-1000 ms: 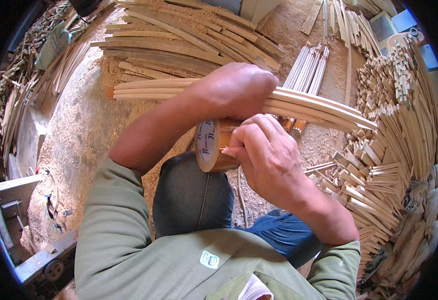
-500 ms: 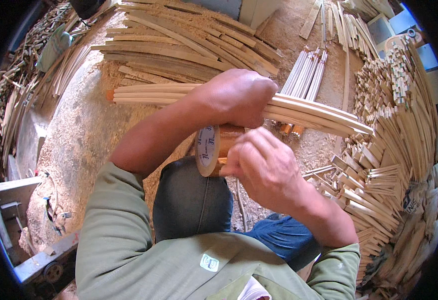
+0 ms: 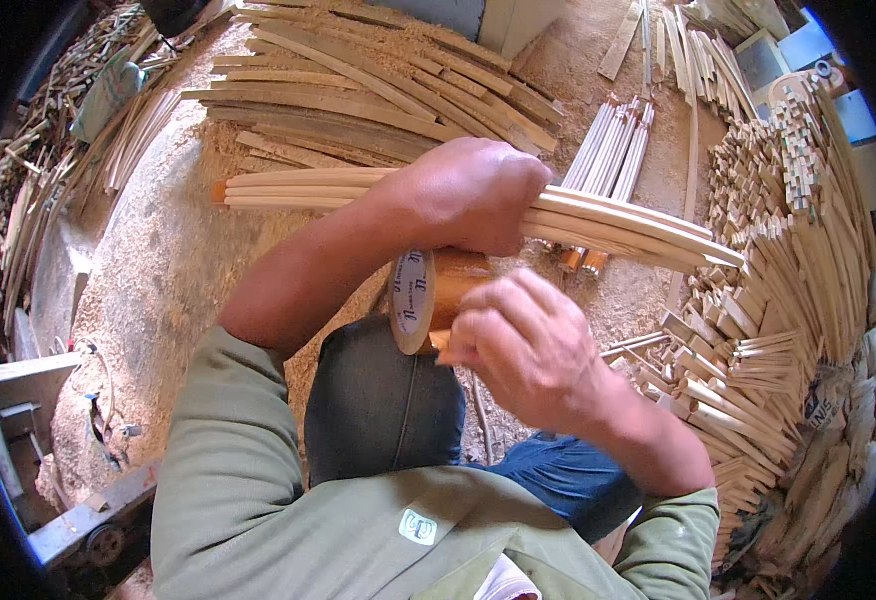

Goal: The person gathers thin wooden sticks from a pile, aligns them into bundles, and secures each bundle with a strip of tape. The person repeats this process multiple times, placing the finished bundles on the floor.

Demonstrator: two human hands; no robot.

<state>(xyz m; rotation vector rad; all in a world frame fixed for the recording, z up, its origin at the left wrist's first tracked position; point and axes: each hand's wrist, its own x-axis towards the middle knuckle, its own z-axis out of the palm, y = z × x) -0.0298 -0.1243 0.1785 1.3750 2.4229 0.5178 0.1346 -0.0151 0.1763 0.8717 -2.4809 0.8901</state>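
My left hand (image 3: 486, 197) is closed around a bundle of pale wooden sticks (image 3: 630, 228) that lies crosswise in front of me. Orange tape (image 3: 220, 192) wraps the bundle's left end. Below that hand, a wide roll of orange-brown packing tape (image 3: 456, 288) rests by my bent knee (image 3: 383, 400), its printed white side turned to the left. At the roll's lower right, my right hand (image 3: 528, 338) is closed, pinching a short loose end of the tape (image 3: 440, 346). What holds the roll from behind is hidden.
Rough wooden strips (image 3: 348, 110) lie piled on sawdust ahead. Taped stick bundles (image 3: 608, 150) rest beyond my left hand. Stacked stick ends (image 3: 748, 350) crowd the right side. A metal frame with a wheel (image 3: 106, 545) stands at lower left, more scrap wood (image 3: 18, 230) at far left.
The tape roll has turned a little. My right hand has shifted slightly to the right, and a bit of tape now shows at its fingertips. My left hand keeps its grip.
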